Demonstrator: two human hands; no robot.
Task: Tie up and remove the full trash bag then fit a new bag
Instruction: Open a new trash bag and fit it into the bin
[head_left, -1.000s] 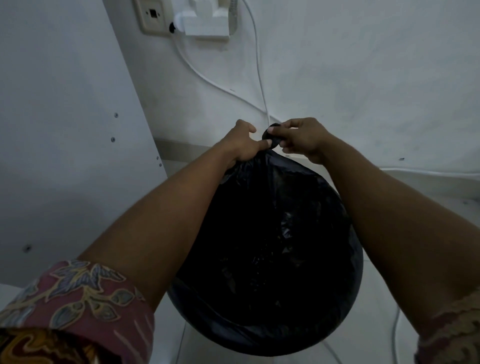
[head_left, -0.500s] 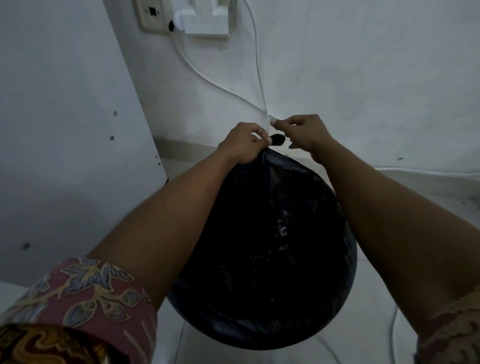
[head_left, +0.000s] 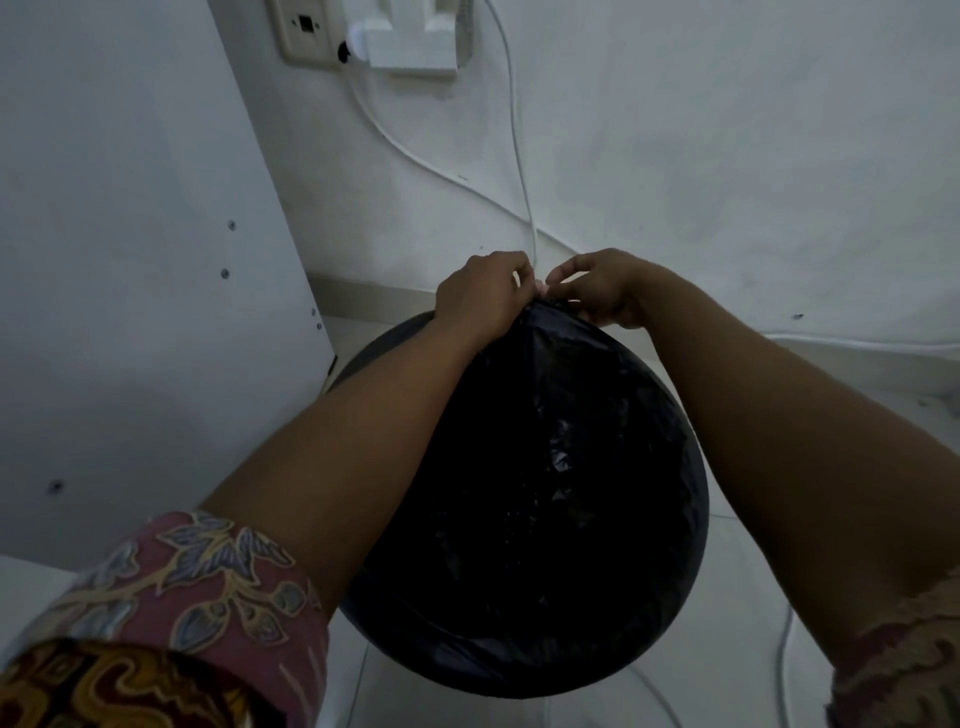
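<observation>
White cabinet panel at left. Left hand and right hand meet fingertip to fingertip, both pinching the gathered neck of the black trash bag, which bulges between the forearms above the pale floor.

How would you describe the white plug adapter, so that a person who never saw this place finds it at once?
Look at the white wall behind the black trash bag, near the picture's top edge. The white plug adapter sits there, just right of a beige wall plate. Unlike the flat plate, it is blocky, sticks out, and white cables hang below it.
</observation>
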